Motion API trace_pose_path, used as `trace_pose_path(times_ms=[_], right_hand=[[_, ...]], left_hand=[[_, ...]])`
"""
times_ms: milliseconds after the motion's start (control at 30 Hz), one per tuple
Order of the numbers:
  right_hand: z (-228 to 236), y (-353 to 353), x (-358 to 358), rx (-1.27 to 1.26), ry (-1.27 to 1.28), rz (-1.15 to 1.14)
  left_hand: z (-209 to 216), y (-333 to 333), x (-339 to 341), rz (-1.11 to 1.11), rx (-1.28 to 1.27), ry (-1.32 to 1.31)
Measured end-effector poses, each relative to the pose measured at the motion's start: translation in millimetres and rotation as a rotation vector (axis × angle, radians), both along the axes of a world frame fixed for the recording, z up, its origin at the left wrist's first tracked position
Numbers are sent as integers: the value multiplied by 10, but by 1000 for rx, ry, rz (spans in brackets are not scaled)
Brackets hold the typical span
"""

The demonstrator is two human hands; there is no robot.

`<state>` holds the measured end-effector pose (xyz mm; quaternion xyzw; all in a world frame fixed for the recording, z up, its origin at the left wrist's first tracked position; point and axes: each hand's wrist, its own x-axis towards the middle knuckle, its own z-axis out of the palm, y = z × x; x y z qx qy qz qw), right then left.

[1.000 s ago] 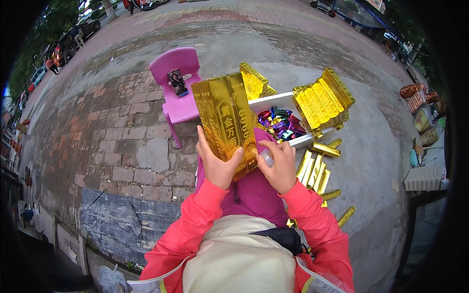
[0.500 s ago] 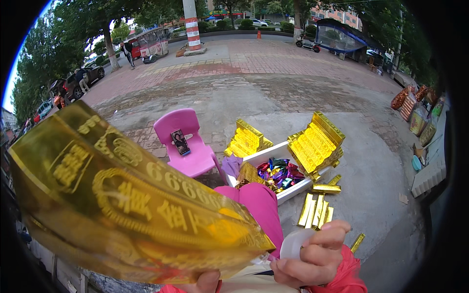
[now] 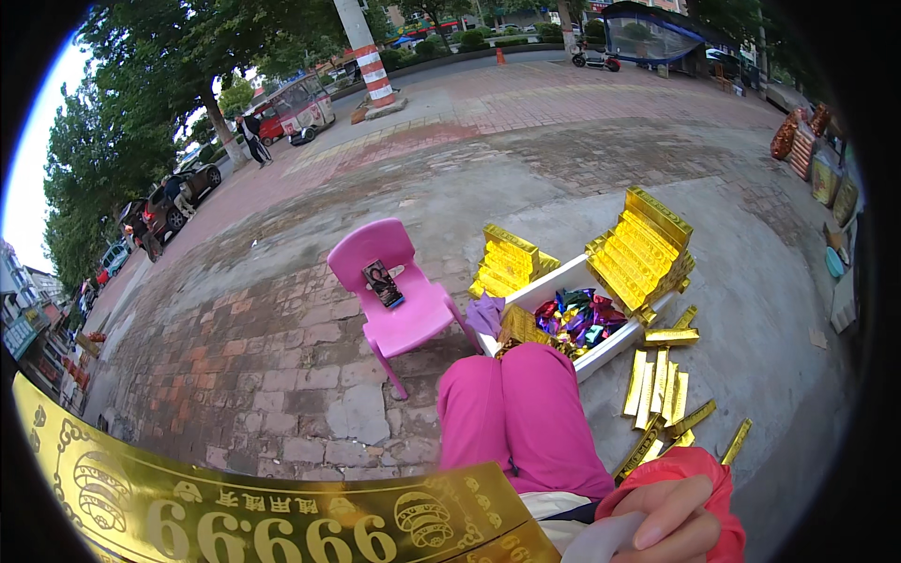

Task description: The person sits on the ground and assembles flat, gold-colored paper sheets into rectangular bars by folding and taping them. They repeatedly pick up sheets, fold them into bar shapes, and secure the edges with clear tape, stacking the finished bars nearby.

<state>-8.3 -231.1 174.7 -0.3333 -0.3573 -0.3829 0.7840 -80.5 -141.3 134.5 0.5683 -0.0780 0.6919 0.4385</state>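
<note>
A large shiny gold foil cardboard piece (image 3: 282, 516), printed with patterns, fills the lower left close to me. Its lower part runs out of the picture, and my left hand is not in view. At the bottom right, my right hand (image 3: 671, 516) is closed with its fingers curled round a whitish translucent rounded piece (image 3: 601, 541); its exact kind cannot be made out. This hand is beside the right end of the gold piece, in front of my pink trouser legs (image 3: 526, 422).
A pink plastic chair (image 3: 422, 314) holds a phone-like dark item (image 3: 383, 284). Right of it, a white box (image 3: 615, 355) contains colourful foil pieces (image 3: 582, 314). Stacked gold bars (image 3: 643, 249) rest at its edge; another gold stack (image 3: 509, 263) stands behind. Loose gold bars (image 3: 662, 385) lie on the ground.
The gold piece has swung down and left, now showing a broad face low in the picture. My left fingers have gone out of view. My right hand is lower and farther right.
</note>
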Motion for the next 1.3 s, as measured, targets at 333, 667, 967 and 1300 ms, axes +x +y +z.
trace_pose_path(times_ms=[333,667,967,1300], right_hand=[[169,33,-4,180,-60,283],[263,116,-18,140,-171,428],[-19,-121,515,-301,-136,208],[-639,78,1299,-1022,260,-24]], left_hand=[[-4,0,11,-50,-45,-33],[-10,10,-68,-58,-82,-56],[-15,15,-57,-73,-145,-80],[-756,296,570,-418,-865,272]])
